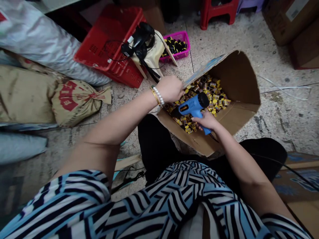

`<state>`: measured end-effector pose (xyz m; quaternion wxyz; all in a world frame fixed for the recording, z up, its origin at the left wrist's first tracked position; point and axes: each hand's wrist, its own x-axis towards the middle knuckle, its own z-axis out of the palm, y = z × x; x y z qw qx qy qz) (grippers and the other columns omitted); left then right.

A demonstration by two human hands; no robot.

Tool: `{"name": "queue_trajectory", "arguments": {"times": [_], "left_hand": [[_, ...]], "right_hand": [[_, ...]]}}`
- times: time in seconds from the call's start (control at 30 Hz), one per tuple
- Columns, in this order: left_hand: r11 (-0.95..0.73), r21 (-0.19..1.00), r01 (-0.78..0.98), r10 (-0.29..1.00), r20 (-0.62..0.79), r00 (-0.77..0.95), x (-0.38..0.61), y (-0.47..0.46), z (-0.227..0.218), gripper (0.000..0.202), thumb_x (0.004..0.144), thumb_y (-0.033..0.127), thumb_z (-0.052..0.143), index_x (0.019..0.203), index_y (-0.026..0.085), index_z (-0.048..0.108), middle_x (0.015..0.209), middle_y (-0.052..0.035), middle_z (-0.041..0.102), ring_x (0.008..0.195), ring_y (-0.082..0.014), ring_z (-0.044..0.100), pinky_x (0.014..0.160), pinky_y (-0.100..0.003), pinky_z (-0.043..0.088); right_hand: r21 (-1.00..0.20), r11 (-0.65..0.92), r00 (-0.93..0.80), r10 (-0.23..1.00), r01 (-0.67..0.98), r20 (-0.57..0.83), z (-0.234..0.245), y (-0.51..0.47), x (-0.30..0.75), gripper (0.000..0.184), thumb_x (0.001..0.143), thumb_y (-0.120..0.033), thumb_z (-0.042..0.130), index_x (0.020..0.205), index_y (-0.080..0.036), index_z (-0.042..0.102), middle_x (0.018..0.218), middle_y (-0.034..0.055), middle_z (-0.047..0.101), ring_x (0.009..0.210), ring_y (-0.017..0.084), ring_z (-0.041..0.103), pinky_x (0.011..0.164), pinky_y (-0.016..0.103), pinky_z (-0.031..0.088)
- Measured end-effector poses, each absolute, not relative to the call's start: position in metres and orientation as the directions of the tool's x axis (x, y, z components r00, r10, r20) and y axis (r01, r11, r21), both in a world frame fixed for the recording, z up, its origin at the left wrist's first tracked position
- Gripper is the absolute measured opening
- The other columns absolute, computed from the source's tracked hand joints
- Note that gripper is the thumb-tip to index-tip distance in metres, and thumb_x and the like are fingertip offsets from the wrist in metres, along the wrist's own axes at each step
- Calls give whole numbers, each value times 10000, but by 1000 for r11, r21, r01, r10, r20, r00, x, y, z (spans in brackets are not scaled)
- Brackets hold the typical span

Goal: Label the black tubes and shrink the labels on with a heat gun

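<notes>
On the head camera I have the right hand (206,121) wrapped around the grip of a blue heat gun (193,106). Its fingers (203,123) are clenched on the handle, and a dark cord (213,136) trails from the handle's base. The gun hangs inside a cardboard box (240,86), over a heap of small yellow-and-dark cylindrical parts (211,96), with its round black end toward the far side of the heap and its nozzle toward the left wall.

The left hand (170,89) sits at the box's far left edge, beside a flap with blue print (204,68). Its fingers (178,89) are curled, but I can't tell whether they're gripping the edge or just resting there. A pearl bracelet (159,95) and a gold bangle (155,96) circle that wrist.

The box stands on a speckled concrete floor (279,126), just in front of the person's black trousers (154,146). Beyond its far corner are a magenta tray (185,43) of black-and-yellow parts and a beige stool (152,54) carrying a black corded device (139,41), tilted against a red plastic basket (107,43). Woven sacks with red print (72,103) lie along the left, and cardboard cartons (286,23) stand at the upper right.
</notes>
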<state>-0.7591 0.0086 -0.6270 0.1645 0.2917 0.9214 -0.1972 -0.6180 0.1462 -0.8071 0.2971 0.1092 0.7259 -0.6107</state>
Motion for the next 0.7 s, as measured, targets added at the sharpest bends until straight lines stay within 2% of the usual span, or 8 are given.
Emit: {"name": "queue_trajectory", "arguments": {"times": [0.1, 0.17, 0.23, 0.37, 0.47, 0.53, 0.6, 0.7], "left_hand": [[738, -243, 630, 491, -446, -748, -761, -5, -628, 389, 985, 418, 582, 1089, 132, 824, 946, -145, 743, 1171, -393, 687, 1037, -465, 496], [718, -226, 658, 511, -470, -719, -767, -11, -630, 358, 991, 392, 583, 1049, 134, 823, 942, -134, 747, 1175, -376, 689, 1034, -448, 491], [677, -225, 700, 540, -495, -681, -781, -13, -633, 343, 1005, 371, 589, 1015, 116, 818, 943, -128, 753, 1153, -347, 694, 1026, -424, 487], [597, -243, 764, 584, -521, -622, -832, -7, -650, 424, 1055, 384, 624, 1015, -6, 784, 949, -144, 766, 1102, -278, 679, 1032, -383, 460], [663, -192, 724, 587, -467, -661, -872, 2, -673, 423, 1073, 366, 638, 1075, -38, 763, 1012, -124, 778, 1109, -232, 656, 1059, -355, 429], [713, -148, 686, 606, -362, -708, -886, 10, -692, 355, 1108, 298, 564, 1267, 26, 728, 1217, -100, 766, 1189, -224, 615, 1106, -377, 418], [755, -73, 651, 634, -172, -754, -890, 20, -714, 395, 1126, 223, 454, 1472, 131, 621, 1503, -57, 642, 1357, -228, 499, 1211, -439, 355], [820, 98, 565, 570, -42, -820, -881, 40, -755, 481, 1100, 147, 371, 1540, 203, 555, 1660, -26, 491, 1517, -196, 332, 1296, -449, 242]], "right_hand": [[-746, 564, -773, -271, 355, -574, -805, 168, -603, 378, 901, -562, 738, 1004, -199, 728, 830, 91, 776, 754, 244, 748, 735, 354, 596], [-613, 750, -821, -175, 247, -544, -803, 184, -591, 461, 891, -596, 725, 1077, -174, 734, 1014, 163, 795, 933, 308, 767, 805, 376, 578], [-504, 829, -841, -81, 241, -535, -802, 195, -578, 517, 916, -608, 676, 1158, -153, 722, 1125, 214, 783, 1031, 354, 759, 819, 392, 558], [-477, 820, -830, -6, 315, -557, -800, 201, -555, 551, 933, -639, 640, 1224, -176, 702, 1074, 195, 794, 983, 338, 765, 771, 365, 521], [-461, 813, -841, 63, 356, -537, -799, 200, -548, 570, 933, -668, 623, 1201, -171, 702, 1003, 190, 798, 920, 337, 764, 740, 360, 498], [-453, 802, -856, 132, 388, -499, -795, 202, -551, 564, 946, -671, 597, 1155, -159, 709, 949, 189, 794, 875, 338, 756, 730, 364, 488], [-468, 775, -870, 206, 424, -447, -787, 207, -558, 571, 952, -697, 568, 1069, -159, 718, 888, 180, 784, 826, 330, 742, 725, 364, 484], [-482, 743, -876, 304, 465, -375, -767, 225, -576, 607, 940, -745, 539, 982, -168, 721, 829, 175, 763, 792, 330, 721, 721, 371, 483]]}}
